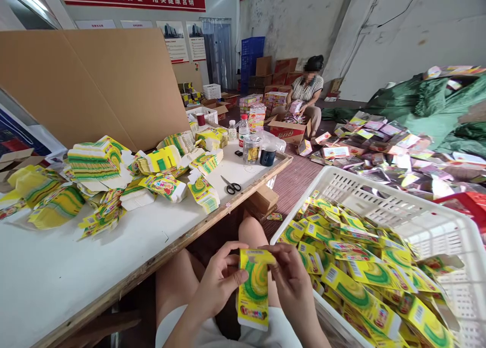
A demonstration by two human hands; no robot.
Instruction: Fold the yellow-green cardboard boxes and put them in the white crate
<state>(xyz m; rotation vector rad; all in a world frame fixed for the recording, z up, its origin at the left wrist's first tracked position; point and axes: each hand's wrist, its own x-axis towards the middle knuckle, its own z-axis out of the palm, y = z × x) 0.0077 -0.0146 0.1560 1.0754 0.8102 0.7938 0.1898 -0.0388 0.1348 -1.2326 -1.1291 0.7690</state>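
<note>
A yellow carton (pixel 254 287) with a green swirl print is held upright above my lap. My left hand (pixel 222 277) grips its left edge, thumb on the front face. At its upper right corner, the fingers of my right hand (pixel 292 277) pinch the top edge or flap; their tips are partly hidden behind it. To the right stands a white plastic basket (pixel 429 206), holding many folded-up yellow cartons (pixel 353 287) of the same print. Stacks of flat yellow cartons (pixel 96 160) lie on the white table (pixel 140 257) to my left.
Black scissors (pixel 231 186) lie near the table's wooden edge. Beyond them stand a dark mug (pixel 268 155), a clear jar (pixel 251 150) and bottles. A co-worker (pixel 307 89) sits behind a red-brown box (pixel 287 130). Pink-purple cartons (pixel 379 140) are heaped on the floor at right.
</note>
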